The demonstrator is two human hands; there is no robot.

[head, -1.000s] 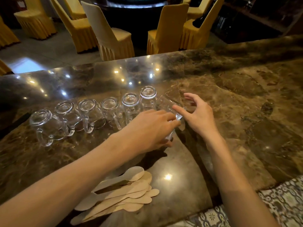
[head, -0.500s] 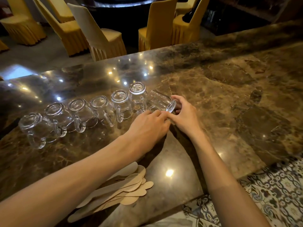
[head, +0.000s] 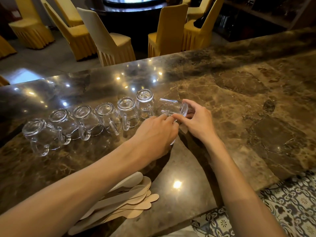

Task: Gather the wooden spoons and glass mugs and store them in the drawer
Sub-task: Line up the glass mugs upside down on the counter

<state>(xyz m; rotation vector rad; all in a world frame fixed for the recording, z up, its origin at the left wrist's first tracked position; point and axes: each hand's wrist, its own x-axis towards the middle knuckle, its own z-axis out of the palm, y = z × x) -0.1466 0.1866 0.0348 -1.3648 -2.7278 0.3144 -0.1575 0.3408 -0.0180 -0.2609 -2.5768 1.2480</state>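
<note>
Several glass mugs (head: 109,117) stand upside down in a row on the brown marble counter (head: 239,103). At the row's right end one glass mug (head: 171,106) lies tilted on its side. My right hand (head: 198,120) holds its base end with thumb and fingers. My left hand (head: 155,134) curls around the mug's lower part, and its fingertips meet the right hand's. A pile of flat wooden spoons (head: 130,200) lies near the counter's front edge, partly hidden under my left forearm. No drawer is in view.
Yellow-covered chairs (head: 167,28) and a dark round table (head: 130,12) stand beyond the counter's far edge. Patterned floor tiles (head: 290,202) show past the near edge at lower right. The counter's right half is bare marble.
The tilted mug has shifted away from me, toward the row. My right hand went from spread fingers beside it to holding its base; my left hand followed along.
</note>
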